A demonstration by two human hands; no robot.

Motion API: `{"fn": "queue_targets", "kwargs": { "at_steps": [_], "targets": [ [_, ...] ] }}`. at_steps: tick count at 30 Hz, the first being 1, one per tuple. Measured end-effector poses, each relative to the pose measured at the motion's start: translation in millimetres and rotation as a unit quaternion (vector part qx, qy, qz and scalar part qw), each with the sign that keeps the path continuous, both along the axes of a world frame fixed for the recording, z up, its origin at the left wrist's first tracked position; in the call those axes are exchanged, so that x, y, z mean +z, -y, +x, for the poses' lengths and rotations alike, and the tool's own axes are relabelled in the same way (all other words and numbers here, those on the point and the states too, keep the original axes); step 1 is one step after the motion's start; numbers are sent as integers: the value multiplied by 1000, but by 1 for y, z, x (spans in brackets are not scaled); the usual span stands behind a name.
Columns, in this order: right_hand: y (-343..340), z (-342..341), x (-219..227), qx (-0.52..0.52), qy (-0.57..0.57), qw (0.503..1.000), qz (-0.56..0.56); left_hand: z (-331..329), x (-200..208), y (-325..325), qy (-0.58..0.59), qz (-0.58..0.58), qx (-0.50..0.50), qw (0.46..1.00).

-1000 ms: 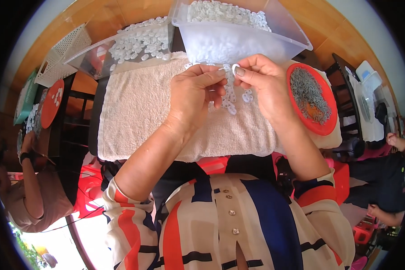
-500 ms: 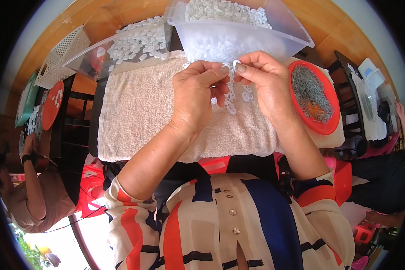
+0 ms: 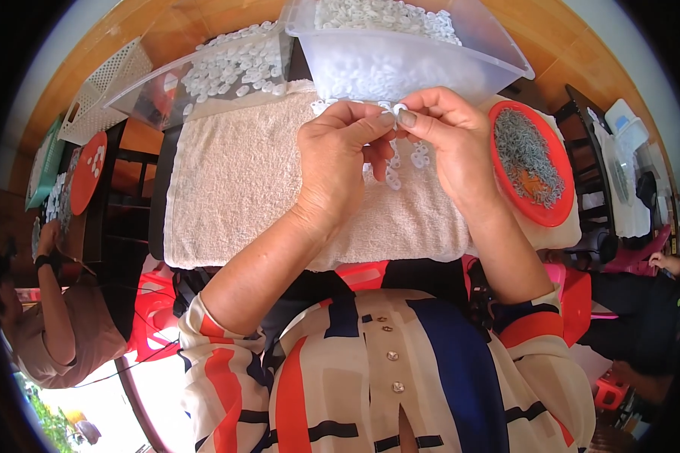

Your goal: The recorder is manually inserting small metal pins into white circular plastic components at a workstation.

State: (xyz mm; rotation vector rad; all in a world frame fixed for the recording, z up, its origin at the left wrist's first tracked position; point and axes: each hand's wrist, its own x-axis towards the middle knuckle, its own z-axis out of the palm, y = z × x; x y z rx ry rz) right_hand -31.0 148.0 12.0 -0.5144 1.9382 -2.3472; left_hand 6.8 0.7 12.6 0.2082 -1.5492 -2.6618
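In front of me my left hand (image 3: pixel 332 155) and my right hand (image 3: pixel 457 140) meet fingertip to fingertip above a beige towel (image 3: pixel 234 181). My right thumb and fingers pinch a small white oval plastic piece (image 3: pixel 400 109). Against it press the left thumb and fingertips, closed too; what exactly they grip is mostly hidden. Just below the fingers, several more white oval pieces (image 3: pixel 393 180) lie on or hang over the towel, with openings visible in them. To the right, a red oval tray (image 3: pixel 545 217) holds a heap of thin grey bits (image 3: pixel 525 151).
A translucent bin (image 3: pixel 423 66) full of white pieces stands beyond my hands. Left of it is a clear tray (image 3: pixel 147 90) with loose white pieces. A white perforated basket (image 3: pixel 102 98) and an orange-red plate (image 3: pixel 89 177) are further left, near a co-worker's hand (image 3: pixel 49 235).
Both hands have shifted slightly right, still pinched together. At the far right, another person's hand has moved lower.
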Motion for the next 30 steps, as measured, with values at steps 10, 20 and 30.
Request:
{"fn": "queue_targets", "kwargs": {
  "at_steps": [10,20,30],
  "targets": [
    [-13,-5,0,71,27,996,44,-1,-3,3,-53,18,-29,998],
    [-25,-9,5,119,18,992,31,-1,2,8,-86,17,-144,986],
    [-25,-9,1,195,89,976,-42,4,-1,-1,-137,-25,-130,982]
  ]
}}
